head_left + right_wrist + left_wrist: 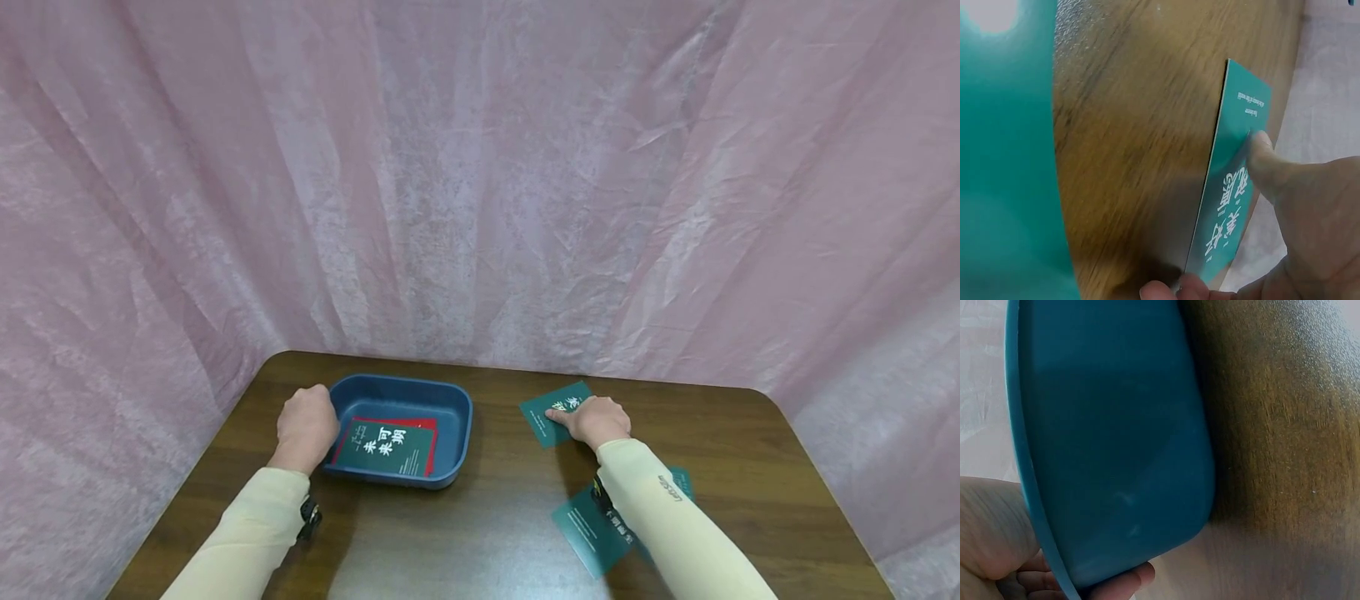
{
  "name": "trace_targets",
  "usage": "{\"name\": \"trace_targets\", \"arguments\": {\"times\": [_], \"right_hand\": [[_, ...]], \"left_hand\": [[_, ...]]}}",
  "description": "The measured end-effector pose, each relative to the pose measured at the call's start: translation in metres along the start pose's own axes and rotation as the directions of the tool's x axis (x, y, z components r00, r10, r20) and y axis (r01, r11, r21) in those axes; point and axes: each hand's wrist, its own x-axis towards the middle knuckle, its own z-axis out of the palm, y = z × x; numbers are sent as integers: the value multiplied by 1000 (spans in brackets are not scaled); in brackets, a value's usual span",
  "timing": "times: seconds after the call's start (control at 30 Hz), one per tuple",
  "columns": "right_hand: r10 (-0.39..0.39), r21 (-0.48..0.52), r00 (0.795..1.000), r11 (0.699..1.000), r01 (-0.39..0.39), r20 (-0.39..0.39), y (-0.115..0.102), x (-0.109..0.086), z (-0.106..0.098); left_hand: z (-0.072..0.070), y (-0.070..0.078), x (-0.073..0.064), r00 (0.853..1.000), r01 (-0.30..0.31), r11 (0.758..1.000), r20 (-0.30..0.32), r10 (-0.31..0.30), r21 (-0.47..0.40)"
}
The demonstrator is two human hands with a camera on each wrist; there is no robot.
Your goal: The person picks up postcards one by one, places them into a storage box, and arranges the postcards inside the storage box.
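At the left, a blue plastic basin (459,458) stands on the table. My left hand (307,423) grips its left end, and in the left wrist view the fingers (1124,584) curl around the basin's outer wall (1116,456). Inside lie a green card (384,447) with white characters and a red card (429,423) partly beneath it. My right hand (597,419) holds another green card (542,411) toward the back, thumb (1263,156) on its printed face and fingertips (1192,284) at its edge. Whether that card is lifted, I cannot tell.
More green cards (588,533) lie on the table under the right forearm, which partly covers them. The brown wooden table (442,542) ends at the back against a pink curtain (465,208).
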Motion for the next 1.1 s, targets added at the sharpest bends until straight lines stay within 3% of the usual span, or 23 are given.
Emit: {"name": "trace_targets", "arguments": {"times": [0.17, 0.37, 0.57, 0.67, 0.8, 0.9, 1.1], "right_hand": [[-19, 2, 1000, 1000, 19, -1, 0, -2, -2], [-102, 62, 994, 993, 100, 27, 1, 0, -8], [-190, -4, 976, 982, 191, 108, -8, 3, -16], [-160, 36, 979, 987, 157, 124, -12, 0, -15], [-90, 140, 993, 987, 79, 80, -12, -6, -6], [-80, 180, 996, 981, 70, 50, -11, -6, -3], [-92, 185, 993, 980, 78, 68, -13, 2, -7]], "left_hand": [[-1, 1, -1, 1000, -5, 1000, 6, 5, -4], [-4, 2, -2, 1000, -12, 1000, -6, 12, -5], [-5, 2, -2, 1000, -8, 1000, -1, 8, 0], [-4, 1, -3, 1000, -3, 1000, 7, 3, 0], [-3, 0, -4, 1000, 8, 1000, 13, -8, 0], [-3, 0, -3, 1000, 12, 1000, 14, -12, -3], [-5, -1, -3, 1000, 7, 1000, 2, -7, 4]]}}
